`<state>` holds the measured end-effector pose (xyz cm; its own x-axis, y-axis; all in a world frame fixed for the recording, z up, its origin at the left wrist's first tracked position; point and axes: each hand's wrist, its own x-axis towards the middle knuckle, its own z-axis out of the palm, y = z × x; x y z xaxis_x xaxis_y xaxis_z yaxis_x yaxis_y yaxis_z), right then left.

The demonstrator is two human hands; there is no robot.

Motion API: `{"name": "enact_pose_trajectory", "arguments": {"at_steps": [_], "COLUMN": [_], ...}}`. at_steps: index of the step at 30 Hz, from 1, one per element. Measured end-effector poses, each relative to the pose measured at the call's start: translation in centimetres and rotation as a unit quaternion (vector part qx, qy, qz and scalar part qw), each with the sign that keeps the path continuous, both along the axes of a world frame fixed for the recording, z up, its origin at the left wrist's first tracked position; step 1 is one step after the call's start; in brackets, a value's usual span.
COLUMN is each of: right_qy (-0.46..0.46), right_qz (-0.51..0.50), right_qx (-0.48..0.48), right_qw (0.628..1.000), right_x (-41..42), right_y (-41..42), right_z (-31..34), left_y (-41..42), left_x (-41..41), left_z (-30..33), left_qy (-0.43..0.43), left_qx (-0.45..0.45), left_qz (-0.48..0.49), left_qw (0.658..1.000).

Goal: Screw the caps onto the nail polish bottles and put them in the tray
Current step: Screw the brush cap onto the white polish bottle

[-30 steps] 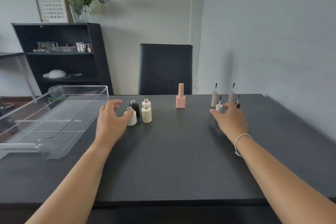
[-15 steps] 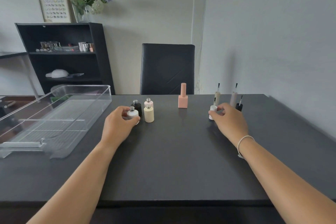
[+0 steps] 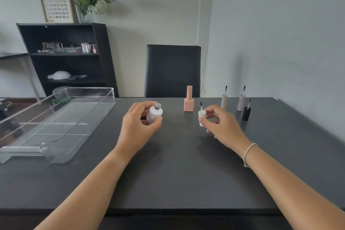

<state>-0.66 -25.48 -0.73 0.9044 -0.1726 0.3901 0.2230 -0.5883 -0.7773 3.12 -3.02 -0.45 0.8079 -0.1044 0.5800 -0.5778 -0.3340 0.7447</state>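
My left hand (image 3: 137, 129) grips an uncapped white nail polish bottle (image 3: 154, 112), lifted off the table and tilted right, its threaded neck bare. My right hand (image 3: 223, 127) holds a white cap (image 3: 201, 116) with its brush pointing up. A capped pink bottle (image 3: 189, 101) stands between and behind my hands. Three more caps stand brush-up at the right: beige (image 3: 224, 101), pale pink (image 3: 241, 102) and black (image 3: 246, 113). The clear plastic tray (image 3: 61, 129) lies at the left. The other uncapped bottles are hidden behind my left hand.
The dark table (image 3: 177, 164) stretches toward me. A black chair (image 3: 172, 71) stands behind its far edge. A black shelf unit (image 3: 65, 58) with small items and a flower vase (image 3: 87, 5) is against the back wall. A grey wall runs along the right.
My left hand closed on the white bottle and lifted it toward the middle. My right hand picked up the white cap and brought it left, away from the other caps.
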Motion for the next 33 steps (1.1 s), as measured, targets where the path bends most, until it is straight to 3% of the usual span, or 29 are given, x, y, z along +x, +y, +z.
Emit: {"name": "enact_pose_trajectory", "arguments": {"at_steps": [11, 33], "right_qy": [-0.056, -0.106], "right_qz": [0.086, 0.093], "right_qx": [-0.021, -0.074], "right_qw": [0.994, 0.987], "right_x": [-0.8, -0.4], "right_y": [1.1, 1.0], "right_z": [0.6, 0.3], "left_y": [-0.8, -1.0], "left_x": [-0.5, -0.2], "left_z": [-0.3, -0.9], "left_qy": [-0.009, -0.032], "left_qx": [0.066, 0.111], "left_qz": [-0.073, -0.108], "left_qw": [0.995, 0.987]}}
